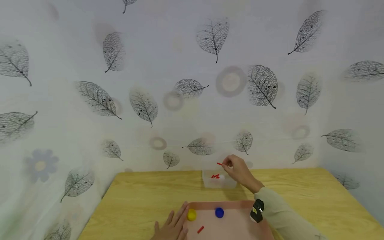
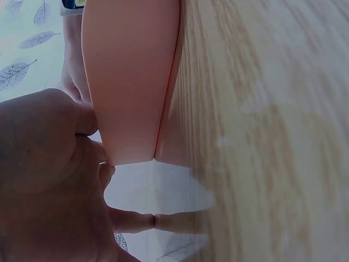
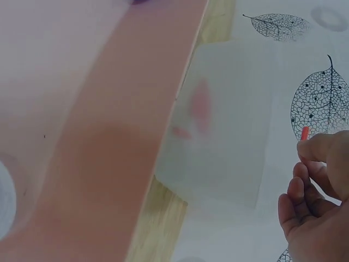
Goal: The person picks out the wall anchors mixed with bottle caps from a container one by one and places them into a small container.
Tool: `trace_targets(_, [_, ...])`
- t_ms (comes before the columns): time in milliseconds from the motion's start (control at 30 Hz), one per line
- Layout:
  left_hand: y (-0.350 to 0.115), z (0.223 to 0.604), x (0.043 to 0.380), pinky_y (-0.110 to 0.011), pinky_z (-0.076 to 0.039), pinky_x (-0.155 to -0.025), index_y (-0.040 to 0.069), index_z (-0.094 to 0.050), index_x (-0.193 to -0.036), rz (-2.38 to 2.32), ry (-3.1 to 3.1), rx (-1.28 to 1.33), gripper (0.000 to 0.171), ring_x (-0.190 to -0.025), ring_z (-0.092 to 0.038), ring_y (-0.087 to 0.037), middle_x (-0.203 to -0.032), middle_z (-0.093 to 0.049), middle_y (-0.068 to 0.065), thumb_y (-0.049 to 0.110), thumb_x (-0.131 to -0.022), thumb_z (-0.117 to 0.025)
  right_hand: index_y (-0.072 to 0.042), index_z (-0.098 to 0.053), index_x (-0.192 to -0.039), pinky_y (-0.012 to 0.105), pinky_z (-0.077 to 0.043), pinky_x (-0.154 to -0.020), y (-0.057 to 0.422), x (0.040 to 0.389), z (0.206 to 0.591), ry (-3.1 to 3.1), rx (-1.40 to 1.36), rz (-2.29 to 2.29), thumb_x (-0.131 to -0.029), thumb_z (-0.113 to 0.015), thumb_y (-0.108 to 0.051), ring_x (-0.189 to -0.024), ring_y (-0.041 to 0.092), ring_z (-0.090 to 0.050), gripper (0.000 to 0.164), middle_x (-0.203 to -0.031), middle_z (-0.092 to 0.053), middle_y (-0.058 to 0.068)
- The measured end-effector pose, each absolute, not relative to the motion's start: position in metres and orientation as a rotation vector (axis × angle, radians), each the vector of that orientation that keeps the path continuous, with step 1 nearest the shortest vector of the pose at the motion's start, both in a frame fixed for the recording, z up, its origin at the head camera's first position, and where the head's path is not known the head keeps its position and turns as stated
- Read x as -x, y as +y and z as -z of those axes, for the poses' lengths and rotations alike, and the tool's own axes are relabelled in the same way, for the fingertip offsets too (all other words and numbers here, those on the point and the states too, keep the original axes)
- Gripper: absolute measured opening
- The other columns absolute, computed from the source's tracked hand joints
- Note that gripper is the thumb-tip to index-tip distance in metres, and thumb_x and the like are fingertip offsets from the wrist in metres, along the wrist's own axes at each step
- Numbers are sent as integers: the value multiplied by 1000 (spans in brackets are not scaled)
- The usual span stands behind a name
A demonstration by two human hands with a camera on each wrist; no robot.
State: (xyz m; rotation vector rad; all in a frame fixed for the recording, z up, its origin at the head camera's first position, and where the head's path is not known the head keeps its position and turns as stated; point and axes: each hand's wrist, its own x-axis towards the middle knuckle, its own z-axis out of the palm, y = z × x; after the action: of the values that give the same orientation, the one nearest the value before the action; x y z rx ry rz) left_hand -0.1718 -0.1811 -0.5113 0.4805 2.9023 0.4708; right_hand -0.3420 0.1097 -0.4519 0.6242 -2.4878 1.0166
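Note:
My right hand (image 1: 238,169) pinches a small red stick (image 1: 219,163) between thumb and fingertips, above a translucent white bin (image 1: 220,182) at the table's far edge. Several red sticks (image 1: 215,176) lie inside that bin. In the right wrist view the held stick (image 3: 305,132) pokes up past the thumb. My left hand (image 1: 171,227) rests with spread fingers at the left rim of a pink tray (image 1: 231,228). One more red stick (image 1: 200,229) lies in the tray, in front of a yellow round piece (image 1: 191,215) and a blue round piece (image 1: 219,212).
The wooden table (image 1: 144,193) meets a pale wall (image 1: 180,120) printed with leaves just behind the bin. A dark device (image 1: 257,210) sits on the right sleeve, overlapping the tray's right side in the head view. In the left wrist view the tray's outer side (image 2: 131,82) stands on the table.

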Motion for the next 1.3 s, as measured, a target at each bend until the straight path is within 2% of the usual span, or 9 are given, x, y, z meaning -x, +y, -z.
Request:
trace_targets(367, [-182,508,175,-86,-18,-75,38,-4,-152,-476,2900,-521,59,-132,-34,-44,-156,4,21,59,-98,-15,-6,-63,-81,29,-47,-63,100,352,463,-2531,-670,-934,-83,-68,-3,-70,13,-52,6,-76,-56,1])
trace_targets(733, [-177,523,169,-85,-17,-80,43,-10,-151,-451,2986,-424,58,-130,-39,-40,-154,-2,28,62,-97,-16,-8,-62,-78,28,-48,-63,97,347,484,-2539,-648,-924,-81,-70,0,-70,12,-53,12,-75,-56,0])
trace_targets(1300, [-178,519,174,-85,-18,-79,43,-6,-151,-481,2940,-430,59,-131,-36,-40,-154,2,28,63,-96,-15,-10,-65,-77,30,-49,-64,99,352,483,-2522,-647,-913,-81,-73,-6,-71,12,-54,10,-76,-56,-2])
